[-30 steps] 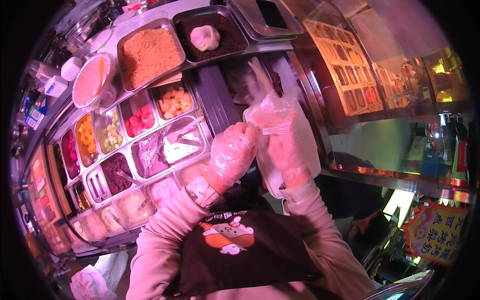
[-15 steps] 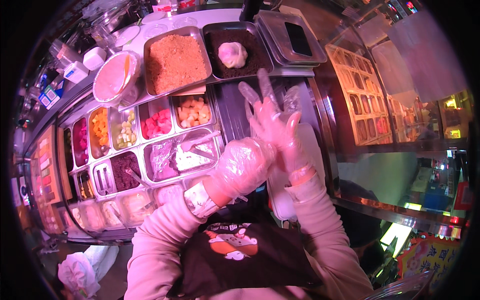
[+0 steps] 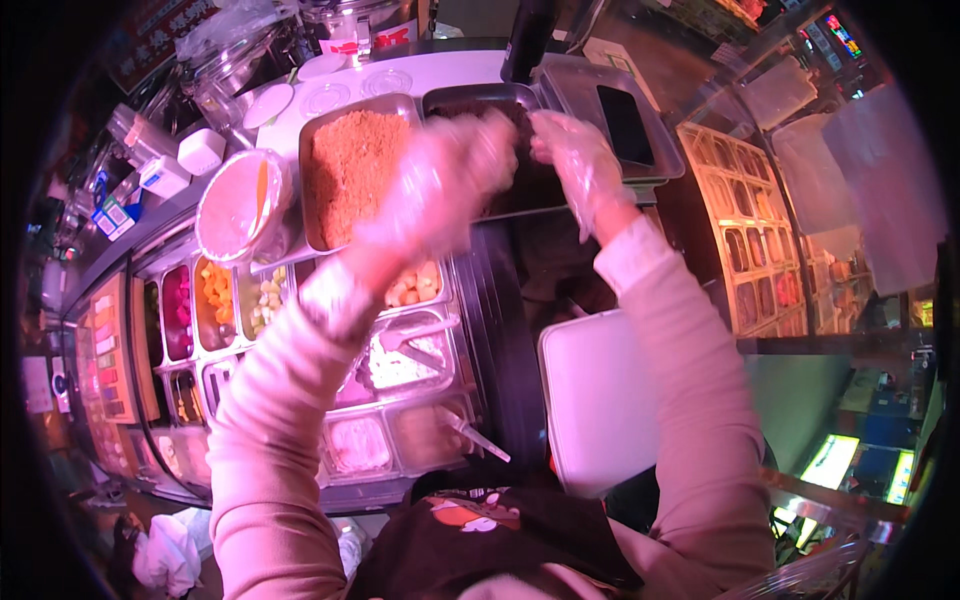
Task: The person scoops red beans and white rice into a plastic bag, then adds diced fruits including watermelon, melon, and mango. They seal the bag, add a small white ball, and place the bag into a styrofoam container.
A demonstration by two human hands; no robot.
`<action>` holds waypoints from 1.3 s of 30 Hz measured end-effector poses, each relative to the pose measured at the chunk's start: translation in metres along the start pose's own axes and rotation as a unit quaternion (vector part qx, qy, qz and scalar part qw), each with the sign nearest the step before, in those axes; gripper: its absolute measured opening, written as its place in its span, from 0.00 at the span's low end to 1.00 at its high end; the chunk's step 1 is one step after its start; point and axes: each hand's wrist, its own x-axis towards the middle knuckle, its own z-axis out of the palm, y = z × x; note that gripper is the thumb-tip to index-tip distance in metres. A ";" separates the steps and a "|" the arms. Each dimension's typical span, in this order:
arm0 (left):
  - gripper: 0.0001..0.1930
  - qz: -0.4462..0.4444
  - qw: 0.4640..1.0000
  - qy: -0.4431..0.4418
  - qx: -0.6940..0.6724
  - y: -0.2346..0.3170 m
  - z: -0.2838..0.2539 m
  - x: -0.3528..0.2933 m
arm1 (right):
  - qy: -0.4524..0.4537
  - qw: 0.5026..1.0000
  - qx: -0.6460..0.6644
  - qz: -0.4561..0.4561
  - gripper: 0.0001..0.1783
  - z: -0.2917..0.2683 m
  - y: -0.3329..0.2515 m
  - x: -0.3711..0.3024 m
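Note:
Both my hands wear clear plastic gloves and reach over the metal tray of dark crumbs [image 3: 490, 98] at the far side of the counter. My left hand [image 3: 450, 175] is smeared by motion above the tray's left part, so its grip does not show. At the tray's right edge is my right hand [image 3: 580, 160], its fingers curled together; anything inside them is hidden. The pale round ball seen earlier in these crumbs cannot be seen now. Left of it, partly behind my left hand, lies a tray of orange-brown crumbs [image 3: 350, 165].
A plastic-wrapped bowl [image 3: 235, 205] stands left of the trays. Pans of diced fruit [image 3: 215, 290] line the near left. A dark phone [image 3: 625, 125] rests on a lidded container [image 3: 575, 85] at the right. A white lid-like panel [image 3: 600, 400] lies between my forearms.
My hands were together above the counter's middle, left closed round the right wrist, right fingers spread. They have parted and moved forward to the dark crumbs, and the pale ball is out of sight.

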 end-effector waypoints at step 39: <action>0.10 -0.073 0.840 -0.384 0.377 -0.112 0.048 0.072 | -0.113 0.879 -0.458 -0.071 0.48 0.064 0.019 0.012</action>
